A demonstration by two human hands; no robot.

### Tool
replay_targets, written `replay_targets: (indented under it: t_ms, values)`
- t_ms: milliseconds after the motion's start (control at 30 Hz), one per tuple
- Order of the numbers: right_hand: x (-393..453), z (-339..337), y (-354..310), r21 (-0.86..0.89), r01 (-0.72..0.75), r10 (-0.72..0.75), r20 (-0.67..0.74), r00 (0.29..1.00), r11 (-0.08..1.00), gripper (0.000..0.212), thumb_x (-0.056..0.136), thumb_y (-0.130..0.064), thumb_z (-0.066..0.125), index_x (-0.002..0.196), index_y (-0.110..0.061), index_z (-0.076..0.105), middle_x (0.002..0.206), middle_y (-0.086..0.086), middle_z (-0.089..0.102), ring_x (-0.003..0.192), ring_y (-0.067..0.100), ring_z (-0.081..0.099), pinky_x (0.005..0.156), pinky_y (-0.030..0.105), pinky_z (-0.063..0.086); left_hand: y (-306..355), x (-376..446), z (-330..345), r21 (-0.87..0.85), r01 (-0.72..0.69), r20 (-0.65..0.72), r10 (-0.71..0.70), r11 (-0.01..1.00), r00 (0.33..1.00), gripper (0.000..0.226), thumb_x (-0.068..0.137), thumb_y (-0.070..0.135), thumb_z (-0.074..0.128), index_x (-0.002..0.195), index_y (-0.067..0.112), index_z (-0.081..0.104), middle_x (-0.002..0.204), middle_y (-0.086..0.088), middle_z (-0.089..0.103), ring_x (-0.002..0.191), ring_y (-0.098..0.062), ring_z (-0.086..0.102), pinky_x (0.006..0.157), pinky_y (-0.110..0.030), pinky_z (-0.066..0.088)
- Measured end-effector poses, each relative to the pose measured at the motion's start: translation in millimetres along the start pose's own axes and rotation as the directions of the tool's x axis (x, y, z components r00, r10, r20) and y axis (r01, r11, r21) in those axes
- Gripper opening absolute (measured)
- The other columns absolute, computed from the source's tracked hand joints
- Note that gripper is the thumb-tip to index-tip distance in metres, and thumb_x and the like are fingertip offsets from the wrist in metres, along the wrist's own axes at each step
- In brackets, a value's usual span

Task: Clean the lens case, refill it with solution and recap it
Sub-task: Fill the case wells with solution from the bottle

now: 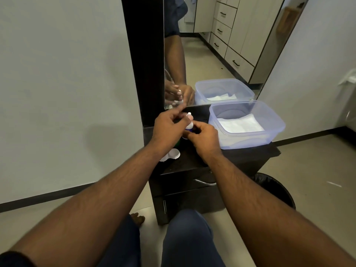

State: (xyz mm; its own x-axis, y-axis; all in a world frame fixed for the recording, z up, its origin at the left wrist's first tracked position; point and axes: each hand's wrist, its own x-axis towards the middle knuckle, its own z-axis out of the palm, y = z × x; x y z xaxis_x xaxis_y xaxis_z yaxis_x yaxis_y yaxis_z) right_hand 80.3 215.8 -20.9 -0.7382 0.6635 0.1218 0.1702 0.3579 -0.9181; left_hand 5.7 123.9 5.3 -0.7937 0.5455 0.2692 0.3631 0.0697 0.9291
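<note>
A small solution bottle (pixel 189 126) with a white nozzle and blue label stands upright between my hands above the dark cabinet top (pixel 240 157). My right hand (pixel 202 138) is closed around its lower body. My left hand (pixel 169 128) pinches at the bottle's upper part, forefinger stretched out; whether it holds a cap is hidden. The white lens case (pixel 171 154) lies open on the cabinet top, partly covered by my left wrist. Something green (pixel 176 144) shows just under my left hand.
A clear plastic tub (pixel 269 130) with folded white tissue inside sits at the right of the cabinet top. A mirror (pixel 212 54) stands behind. A black bin (pixel 277 189) is on the floor at the right. A drawer handle (pixel 205 182) juts out below.
</note>
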Motion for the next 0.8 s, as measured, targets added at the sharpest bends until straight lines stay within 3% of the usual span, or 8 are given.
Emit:
replay_targets:
  t_ms: [67, 133, 233, 333, 433, 533, 700, 800]
  values:
    - [1.0, 0.7, 1.5, 0.003, -0.003, 0.003, -0.013, 1.000, 1.000, 0.041, 0.076, -0.021, 0.076, 0.116, -0.018, 0.066, 0.106, -0.004, 0.071, 0.096, 0.008, 0.065, 0.091, 0.033, 0.052, 0.2, -2.2, -2.9, -0.008, 0.022, -0.156, -0.023, 1.000, 0.987, 0.034, 0.086, 0.025, 0.069, 0.119, 0.018, 0.068, 0.087, 0.018, 0.067, 0.081, 0.014, 0.062, 0.072, -0.005, 0.047]
    - [0.9, 1.4, 1.5, -0.015, -0.016, 0.016, -0.018, 1.000, 1.000, 0.046, 0.074, -0.024, 0.078, 0.118, -0.018, 0.065, 0.110, -0.003, 0.070, 0.100, 0.009, 0.064, 0.093, 0.033, 0.051, -0.8, -1.2, -4.0, -0.020, 0.026, -0.254, -0.031, 0.999, 0.967, 0.030, 0.085, 0.026, 0.070, 0.113, 0.017, 0.071, 0.086, 0.017, 0.068, 0.078, 0.015, 0.061, 0.073, -0.008, 0.048]
    - [0.0, 1.4, 0.5, -0.012, -0.015, 0.015, -0.012, 1.000, 1.000, 0.043, 0.076, -0.023, 0.077, 0.118, -0.018, 0.065, 0.110, -0.003, 0.070, 0.100, 0.009, 0.064, 0.093, 0.032, 0.051, 1.0, 4.5, -4.3, -0.086, 0.016, -0.130, -0.027, 0.996, 0.991, 0.039, 0.084, 0.022, 0.072, 0.122, 0.016, 0.066, 0.101, 0.014, 0.069, 0.094, 0.008, 0.062, 0.084, -0.013, 0.050]
    - [-0.5, -0.5, -1.5, -0.018, -0.021, 0.021, -0.005, 1.000, 1.000, 0.032, 0.081, -0.018, 0.072, 0.113, -0.016, 0.067, 0.103, -0.001, 0.071, 0.091, 0.008, 0.064, 0.086, 0.027, 0.053, 0.9, 8.6, 0.4, 0.068, -0.031, 0.067, 0.027, 0.997, 0.997, 0.039, 0.082, 0.020, 0.074, 0.121, 0.015, 0.066, 0.113, 0.002, 0.069, 0.100, -0.003, 0.064, 0.088, -0.022, 0.053]
    - [-0.1, 0.1, 0.5, 0.004, 0.002, -0.001, -0.014, 1.000, 1.000, 0.034, 0.080, -0.020, 0.073, 0.113, -0.017, 0.068, 0.101, -0.004, 0.072, 0.092, 0.006, 0.064, 0.085, 0.025, 0.052, 7.1, 16.4, 0.7, 0.039, -0.053, -0.033, 0.054, 0.998, 0.998, 0.026, 0.080, 0.018, 0.075, 0.105, 0.013, 0.074, 0.097, -0.002, 0.074, 0.085, -0.013, 0.070, 0.080, -0.037, 0.059]
    - [1.0, 2.1, 3.3, -0.008, -0.018, 0.018, -0.034, 0.999, 1.000, 0.046, 0.075, -0.024, 0.078, 0.118, -0.017, 0.065, 0.110, -0.004, 0.070, 0.098, 0.009, 0.063, 0.090, 0.027, 0.050, 11.8, 29.9, -14.5, -0.057, -0.069, -0.134, 0.061, 0.996, 0.989, 0.020, 0.075, 0.015, 0.079, 0.095, 0.014, 0.076, 0.089, 0.000, 0.075, 0.082, -0.012, 0.071, 0.079, -0.027, 0.056]
    - [1.7, 3.2, 4.8, -0.004, -0.001, 0.001, -0.047, 0.999, 1.000, 0.047, 0.075, -0.024, 0.078, 0.119, -0.017, 0.065, 0.110, -0.002, 0.070, 0.098, 0.009, 0.063, 0.093, 0.032, 0.051, -17.9, 23.4, -37.4, 0.244, 0.077, 0.021, -0.085, 0.967, 0.996, 0.027, 0.074, 0.009, 0.079, 0.101, 0.011, 0.074, 0.090, 0.000, 0.072, 0.075, -0.004, 0.063, 0.066, -0.007, 0.046]
    - [1.4, 2.6, 5.0, -0.009, 0.005, -0.005, -0.051, 0.999, 1.000, 0.049, 0.075, -0.024, 0.078, 0.122, -0.016, 0.063, 0.115, -0.001, 0.068, 0.103, 0.009, 0.061, 0.095, 0.030, 0.049, -32.5, 19.1, -38.1, 0.338, 0.144, -0.013, -0.149, 0.930, 0.989, 0.030, 0.074, 0.008, 0.080, 0.103, 0.012, 0.073, 0.091, -0.001, 0.070, 0.080, -0.010, 0.063, 0.066, -0.011, 0.044]
